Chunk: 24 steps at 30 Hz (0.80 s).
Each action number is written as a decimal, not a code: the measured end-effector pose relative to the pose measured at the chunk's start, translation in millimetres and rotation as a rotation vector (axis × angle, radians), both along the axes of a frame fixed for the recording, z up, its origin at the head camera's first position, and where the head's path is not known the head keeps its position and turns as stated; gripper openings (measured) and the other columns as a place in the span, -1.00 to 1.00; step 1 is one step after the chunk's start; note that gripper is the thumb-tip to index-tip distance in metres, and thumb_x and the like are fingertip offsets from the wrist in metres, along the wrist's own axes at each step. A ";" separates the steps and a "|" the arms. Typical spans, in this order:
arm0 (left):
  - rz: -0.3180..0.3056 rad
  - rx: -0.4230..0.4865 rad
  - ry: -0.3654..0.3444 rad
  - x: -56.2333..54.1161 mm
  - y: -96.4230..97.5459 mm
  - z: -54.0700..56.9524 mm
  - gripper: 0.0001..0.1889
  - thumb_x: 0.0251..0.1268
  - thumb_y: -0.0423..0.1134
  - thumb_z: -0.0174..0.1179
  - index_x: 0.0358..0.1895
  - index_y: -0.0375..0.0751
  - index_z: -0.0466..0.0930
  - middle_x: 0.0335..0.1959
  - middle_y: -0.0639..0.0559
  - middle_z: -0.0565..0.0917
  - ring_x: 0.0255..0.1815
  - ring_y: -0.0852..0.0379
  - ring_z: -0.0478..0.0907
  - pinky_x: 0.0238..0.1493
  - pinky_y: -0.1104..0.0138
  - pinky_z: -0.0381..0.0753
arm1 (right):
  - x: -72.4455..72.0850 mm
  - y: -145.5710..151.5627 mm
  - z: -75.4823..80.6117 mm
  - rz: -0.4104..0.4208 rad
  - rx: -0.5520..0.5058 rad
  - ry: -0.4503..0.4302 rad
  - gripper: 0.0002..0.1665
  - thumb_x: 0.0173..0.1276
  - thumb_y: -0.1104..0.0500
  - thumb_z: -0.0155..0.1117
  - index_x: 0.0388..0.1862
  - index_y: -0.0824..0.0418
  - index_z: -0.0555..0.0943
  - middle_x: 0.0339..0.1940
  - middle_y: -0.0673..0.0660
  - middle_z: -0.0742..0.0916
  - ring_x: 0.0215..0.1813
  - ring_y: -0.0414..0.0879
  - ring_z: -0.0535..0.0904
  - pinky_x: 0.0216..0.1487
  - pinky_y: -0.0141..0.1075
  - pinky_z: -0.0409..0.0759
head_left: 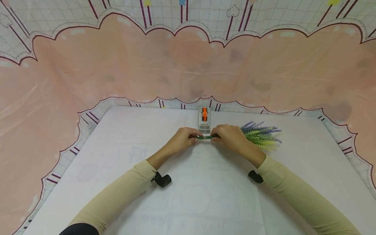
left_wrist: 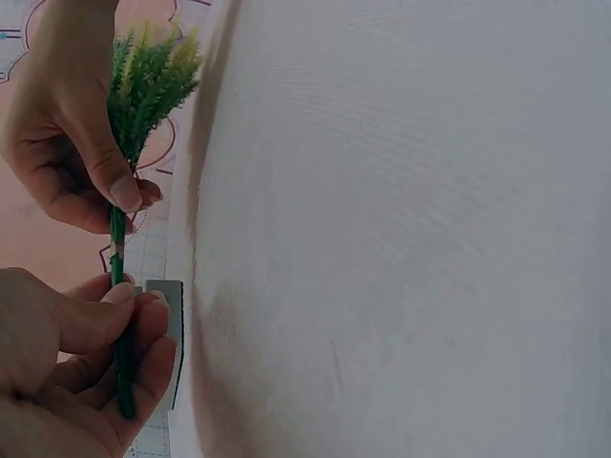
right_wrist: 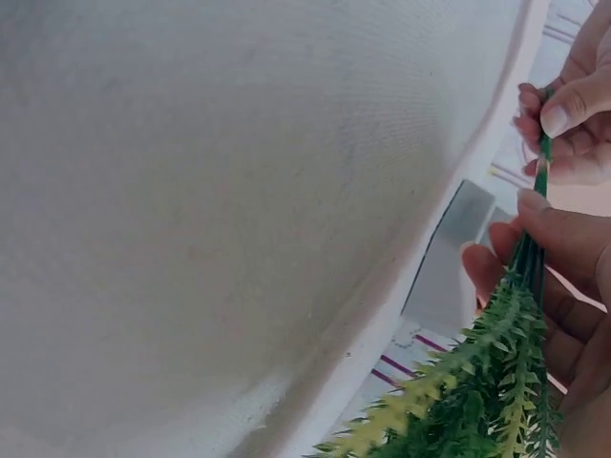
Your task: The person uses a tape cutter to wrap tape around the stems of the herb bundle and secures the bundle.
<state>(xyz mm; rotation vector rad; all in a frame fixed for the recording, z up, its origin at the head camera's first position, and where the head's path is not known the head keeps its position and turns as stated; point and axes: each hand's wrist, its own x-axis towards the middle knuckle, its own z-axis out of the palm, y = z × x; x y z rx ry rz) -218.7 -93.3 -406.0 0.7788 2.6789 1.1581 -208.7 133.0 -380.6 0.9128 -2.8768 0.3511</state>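
A bunch of artificial lavender, purple and yellow-green, lies sideways between both hands in the head view. My left hand pinches the lower end of its green stems between thumb and fingers. Nearer the flower heads, my right hand grips the same stems, and the blooms spread out past it to the right. A short pale band shows around the stems in the gap between the hands. Just behind the hands stands a tape dispenser with a clear grey body and an orange reel.
A white-covered table with faint print showing through spreads beneath the arms. Behind it hangs a pink cloth with scalloped, striped edging. Black wrist cameras sit under both beige sleeves.
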 end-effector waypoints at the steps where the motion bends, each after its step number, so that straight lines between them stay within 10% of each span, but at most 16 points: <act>1: 0.001 0.002 -0.001 -0.1 -0.1 0.2 -0.75 0.29 -0.50 0.29 -0.02 -0.22 0.77 -0.04 -0.06 0.77 -0.09 0.14 0.64 0.01 0.25 0.64 | -0.1 0.0 0.1 -0.001 0.001 -0.001 -0.84 0.30 0.14 0.50 -0.14 0.07 0.80 -0.25 -0.02 0.78 -0.29 -0.09 0.68 -0.42 -0.18 0.58; 24: 0.016 -0.001 -0.010 -2.8 -0.8 0.4 -0.79 0.34 -0.45 0.29 -0.03 -0.23 0.78 -0.09 -0.05 0.79 -0.11 0.15 0.65 -0.02 0.26 0.64 | -0.5 -0.3 2.2 0.015 0.024 0.002 -0.90 0.35 0.14 0.44 -0.17 0.04 0.80 -0.27 -0.04 0.79 -0.29 -0.08 0.69 -0.46 -0.18 0.57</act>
